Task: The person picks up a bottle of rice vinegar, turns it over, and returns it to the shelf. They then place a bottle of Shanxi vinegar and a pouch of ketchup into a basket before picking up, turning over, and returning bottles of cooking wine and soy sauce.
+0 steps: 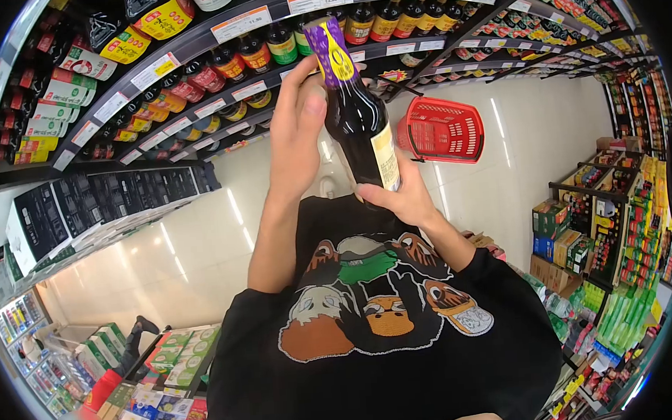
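A dark soy sauce bottle is held up in front of my chest, tilted, with its neck toward the shelves. Its neck has a purple wrap with a yellow patch marked 0, and a cream label shows on the lower side. My right hand grips the bottle near its base, thumb across the front. At the neck, my left hand curls its fingers behind the purple wrap, with the thumb beside it. The far sides of the fingers are hidden by the bottle.
Shelves of sauce bottles with price tags curve across the top. A red shopping basket is on the pale floor beyond my right hand. Black boxes stand at left; stacked cartons stand at right. Another person's red sleeve shows lower left.
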### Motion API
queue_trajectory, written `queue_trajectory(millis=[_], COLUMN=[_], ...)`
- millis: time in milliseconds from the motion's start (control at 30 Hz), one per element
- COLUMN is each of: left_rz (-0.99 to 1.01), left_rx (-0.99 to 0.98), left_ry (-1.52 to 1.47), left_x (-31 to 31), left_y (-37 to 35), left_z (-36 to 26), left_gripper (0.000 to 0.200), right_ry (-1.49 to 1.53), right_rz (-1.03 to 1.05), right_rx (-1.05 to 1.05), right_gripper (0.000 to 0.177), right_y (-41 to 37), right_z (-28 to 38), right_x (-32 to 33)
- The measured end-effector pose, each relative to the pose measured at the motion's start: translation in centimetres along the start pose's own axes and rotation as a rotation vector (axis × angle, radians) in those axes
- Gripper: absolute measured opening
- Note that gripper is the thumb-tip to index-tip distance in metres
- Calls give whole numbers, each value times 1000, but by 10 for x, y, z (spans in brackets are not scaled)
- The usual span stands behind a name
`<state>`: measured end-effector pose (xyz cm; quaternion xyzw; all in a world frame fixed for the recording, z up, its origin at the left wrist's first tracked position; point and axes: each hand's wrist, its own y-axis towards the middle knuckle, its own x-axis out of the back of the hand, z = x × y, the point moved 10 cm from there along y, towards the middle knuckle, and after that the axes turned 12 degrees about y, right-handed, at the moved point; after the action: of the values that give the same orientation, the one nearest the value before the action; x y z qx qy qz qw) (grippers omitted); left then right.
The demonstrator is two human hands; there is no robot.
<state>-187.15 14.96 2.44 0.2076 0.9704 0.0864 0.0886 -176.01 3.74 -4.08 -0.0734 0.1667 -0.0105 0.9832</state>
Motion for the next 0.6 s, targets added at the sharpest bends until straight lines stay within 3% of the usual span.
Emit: queue_trajectory(millis=[33,100,167,200,367,600], left_rz=[-17,-27,93,37,57,237], left_rx=[-51,-59,-5,52,28,-267], left_ry=[44,23,60,-78,-114,57], left_x=[0,-4,-15,-17,-23,-38], left_y=[1,2,0,-3,-21,-44], left_z=[-14,-24,-20,-18,-17,-37], left_gripper=[65,57,49,38,28,22], right_ry=[-42,-85,-182,-167,-234,-294], right_rz=[-14,-20,-14,-29,-24,73], right_rx=[-14,-30,97,148,185,258], right_gripper=[60,63,67,69,78,89], right_y=[-2,-4,-5,-6,-8,5], right_z=[-6,-17,-15,-20,-40,-46], right_x=[4,7,6,7,11,5])
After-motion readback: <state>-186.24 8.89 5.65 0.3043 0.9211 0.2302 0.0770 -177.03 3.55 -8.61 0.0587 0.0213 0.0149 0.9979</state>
